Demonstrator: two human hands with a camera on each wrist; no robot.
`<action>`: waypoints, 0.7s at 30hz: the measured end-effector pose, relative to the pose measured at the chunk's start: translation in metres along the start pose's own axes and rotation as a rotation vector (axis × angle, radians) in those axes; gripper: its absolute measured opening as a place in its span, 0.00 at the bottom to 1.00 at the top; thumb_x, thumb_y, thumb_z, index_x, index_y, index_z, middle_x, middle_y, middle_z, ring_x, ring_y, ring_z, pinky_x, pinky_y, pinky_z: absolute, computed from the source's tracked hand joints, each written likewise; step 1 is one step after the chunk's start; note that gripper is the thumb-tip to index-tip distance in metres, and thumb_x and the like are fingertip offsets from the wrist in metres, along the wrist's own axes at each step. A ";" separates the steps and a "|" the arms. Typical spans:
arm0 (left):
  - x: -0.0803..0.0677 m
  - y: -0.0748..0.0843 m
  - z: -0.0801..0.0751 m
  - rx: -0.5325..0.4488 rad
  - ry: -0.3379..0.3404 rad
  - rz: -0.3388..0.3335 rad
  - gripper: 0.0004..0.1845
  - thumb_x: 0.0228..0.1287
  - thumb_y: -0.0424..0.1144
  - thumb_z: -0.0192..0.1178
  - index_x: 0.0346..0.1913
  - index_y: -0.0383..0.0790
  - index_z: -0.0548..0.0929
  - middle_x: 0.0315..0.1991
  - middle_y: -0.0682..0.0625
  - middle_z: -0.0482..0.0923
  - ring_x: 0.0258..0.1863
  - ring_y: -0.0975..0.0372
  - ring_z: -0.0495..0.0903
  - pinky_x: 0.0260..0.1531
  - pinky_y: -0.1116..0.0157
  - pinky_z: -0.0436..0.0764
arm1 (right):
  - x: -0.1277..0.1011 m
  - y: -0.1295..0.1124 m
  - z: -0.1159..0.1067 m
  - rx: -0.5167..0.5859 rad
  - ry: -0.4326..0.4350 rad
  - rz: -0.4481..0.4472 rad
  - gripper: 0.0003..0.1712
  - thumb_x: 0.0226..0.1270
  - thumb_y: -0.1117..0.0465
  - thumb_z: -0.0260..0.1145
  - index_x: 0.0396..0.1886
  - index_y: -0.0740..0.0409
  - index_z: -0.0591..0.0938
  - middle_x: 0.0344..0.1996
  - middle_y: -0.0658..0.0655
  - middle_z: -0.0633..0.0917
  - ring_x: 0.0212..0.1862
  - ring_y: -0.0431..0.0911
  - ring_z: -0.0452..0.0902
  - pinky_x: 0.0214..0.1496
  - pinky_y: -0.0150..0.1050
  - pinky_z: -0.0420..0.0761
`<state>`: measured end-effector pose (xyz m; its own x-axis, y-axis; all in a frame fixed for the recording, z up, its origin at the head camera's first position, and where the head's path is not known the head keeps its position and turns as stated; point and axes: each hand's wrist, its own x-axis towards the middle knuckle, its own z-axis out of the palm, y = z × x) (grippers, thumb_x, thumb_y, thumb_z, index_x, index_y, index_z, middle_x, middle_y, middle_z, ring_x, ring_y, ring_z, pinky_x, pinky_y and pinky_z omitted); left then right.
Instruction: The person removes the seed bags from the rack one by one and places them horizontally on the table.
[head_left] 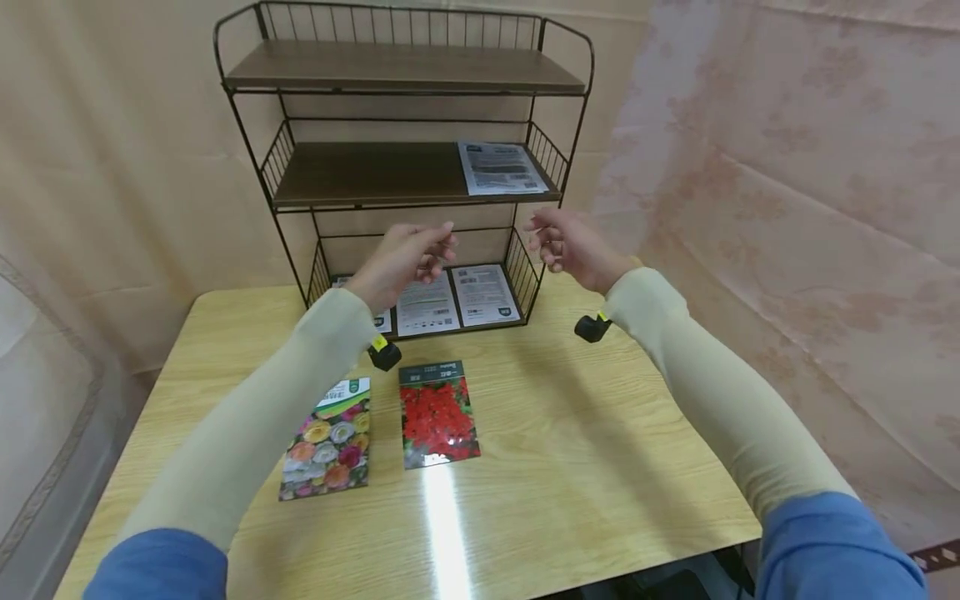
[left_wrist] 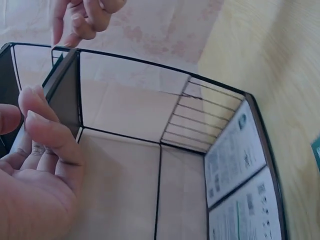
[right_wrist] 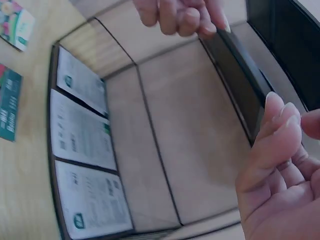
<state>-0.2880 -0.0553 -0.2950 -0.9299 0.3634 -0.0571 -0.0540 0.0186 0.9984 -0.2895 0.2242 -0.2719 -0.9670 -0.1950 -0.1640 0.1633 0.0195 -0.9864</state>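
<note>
Both hands hover in front of a black wire rack (head_left: 405,79) with three brown shelves. My left hand (head_left: 420,254) and right hand (head_left: 551,237) face each other a short way apart between the middle and bottom shelves, fingers loosely curled and holding nothing. A seed packet (head_left: 501,167) lies back side up on the right of the middle shelf. Three more packets (head_left: 486,293) lie back side up on the bottom shelf (right_wrist: 82,132). In the left wrist view my left hand (left_wrist: 37,150) is beside the edge of the middle shelf (left_wrist: 62,85).
On the wooden table (head_left: 600,433) in front of the rack lie a mixed-flower seed packet (head_left: 328,437) and a red-flower seed packet (head_left: 438,414), face up. The top shelf holds nothing. Cloth curtains hang behind and to the right.
</note>
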 end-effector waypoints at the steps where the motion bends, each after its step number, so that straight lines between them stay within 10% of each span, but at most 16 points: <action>1: 0.003 0.002 0.001 -0.015 0.002 -0.003 0.20 0.78 0.54 0.57 0.49 0.38 0.83 0.40 0.45 0.82 0.23 0.63 0.73 0.24 0.69 0.72 | 0.001 -0.003 -0.005 0.019 0.016 0.012 0.20 0.81 0.46 0.57 0.50 0.60 0.78 0.28 0.51 0.80 0.20 0.40 0.68 0.20 0.31 0.67; 11: 0.031 0.035 0.023 -0.088 0.024 -0.053 0.22 0.78 0.54 0.57 0.49 0.34 0.84 0.37 0.48 0.84 0.22 0.63 0.72 0.22 0.70 0.70 | 0.011 -0.029 -0.038 0.094 0.154 0.110 0.27 0.76 0.40 0.62 0.52 0.61 0.79 0.29 0.52 0.84 0.21 0.40 0.68 0.22 0.32 0.68; 21: 0.039 0.031 0.029 -0.068 0.018 -0.085 0.27 0.79 0.58 0.53 0.49 0.34 0.86 0.44 0.42 0.87 0.18 0.64 0.72 0.20 0.69 0.70 | 0.023 -0.030 -0.020 0.063 0.181 0.122 0.21 0.78 0.43 0.62 0.54 0.54 0.79 0.35 0.50 0.86 0.22 0.39 0.70 0.22 0.30 0.69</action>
<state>-0.3154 -0.0138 -0.2665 -0.9273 0.3462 -0.1423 -0.1571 -0.0150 0.9875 -0.3206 0.2392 -0.2466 -0.9576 -0.0152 -0.2878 0.2881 -0.0306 -0.9571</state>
